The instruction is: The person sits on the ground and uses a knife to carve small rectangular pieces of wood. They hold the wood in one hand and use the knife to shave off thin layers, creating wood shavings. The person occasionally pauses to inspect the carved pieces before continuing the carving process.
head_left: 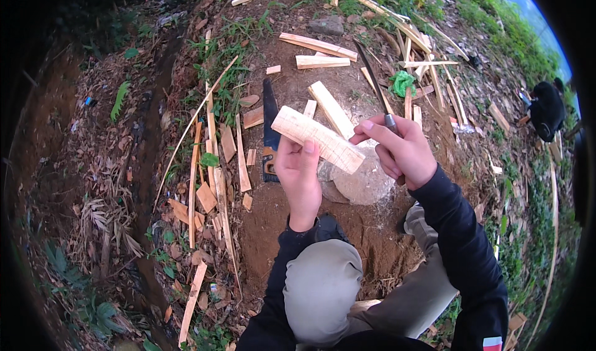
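Left hand [299, 178] closed on board [329, 145]

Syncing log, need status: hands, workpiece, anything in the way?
Left hand gripping pale wooden board. Right hand holding long dark-bladed knife, blade pointing away. Handsaw on ground to the left; no clear obstruction at the board.
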### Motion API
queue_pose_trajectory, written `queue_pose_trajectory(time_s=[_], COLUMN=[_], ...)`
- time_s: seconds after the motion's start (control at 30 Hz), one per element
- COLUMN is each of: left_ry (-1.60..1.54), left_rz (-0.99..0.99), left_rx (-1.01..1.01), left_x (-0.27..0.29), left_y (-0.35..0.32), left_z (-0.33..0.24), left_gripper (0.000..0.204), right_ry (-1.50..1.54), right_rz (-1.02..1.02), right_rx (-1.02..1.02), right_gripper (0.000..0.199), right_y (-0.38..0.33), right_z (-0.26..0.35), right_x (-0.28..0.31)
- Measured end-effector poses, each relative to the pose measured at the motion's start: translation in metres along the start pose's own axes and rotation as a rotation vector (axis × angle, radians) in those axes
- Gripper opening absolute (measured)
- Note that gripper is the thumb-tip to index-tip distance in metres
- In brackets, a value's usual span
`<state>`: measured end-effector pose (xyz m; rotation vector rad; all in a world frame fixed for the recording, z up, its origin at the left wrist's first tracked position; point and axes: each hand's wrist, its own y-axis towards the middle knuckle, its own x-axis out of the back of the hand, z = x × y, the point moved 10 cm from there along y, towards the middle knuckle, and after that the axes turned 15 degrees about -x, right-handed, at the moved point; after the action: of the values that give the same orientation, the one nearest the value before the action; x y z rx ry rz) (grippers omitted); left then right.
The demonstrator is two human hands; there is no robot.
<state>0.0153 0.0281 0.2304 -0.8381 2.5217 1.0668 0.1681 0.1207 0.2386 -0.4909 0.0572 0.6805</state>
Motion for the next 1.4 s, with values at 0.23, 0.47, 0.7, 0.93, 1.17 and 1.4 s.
queue_pose_trajectory(time_s=[0.23, 0.47, 0.7, 0.93, 1.17, 1.4], left_ry=[-0.003, 0.029, 0.05, -0.022, 0.03, 0.859], left_rz=[0.014, 0.05, 0.119, 0.153, 0.085, 0.547], left_rx=[0.04, 0.117, 0.067, 0.215, 0.321, 0.143], left_x=[-0.002, -0.014, -0.015, -0.024, -0.001, 0.027], left_y=[-0.004, -0.004, -0.002, -0.009, -0.017, -0.06], left_z=[0.006, 0.009, 0.008, 0.023, 0.07, 0.144], left_gripper=[0.028, 0.017, 0.017, 0.019, 0.038, 0.054], right_ry=[-0.238, -0.264, -0.328, -0.128, -0.149, -0.523], right_rz=[0.041, 0.037, 0.015, 0.085, -0.091, -0.443], right_rx=[0.042, 0.084, 0.072, -0.01, -0.015, -0.318], right_gripper=[0.036, 0.035, 0.035, 0.033, 0.024, 0.044], right_y=[-0.006, -0.009, -0.007, 0.007, 0.026, 0.033], right_z=[0.002, 0.006, -0.001, -0.023, -0.038, -0.109], right_x=[-0.01, -0.01, -0.007, 0.0, 0.033, 0.109])
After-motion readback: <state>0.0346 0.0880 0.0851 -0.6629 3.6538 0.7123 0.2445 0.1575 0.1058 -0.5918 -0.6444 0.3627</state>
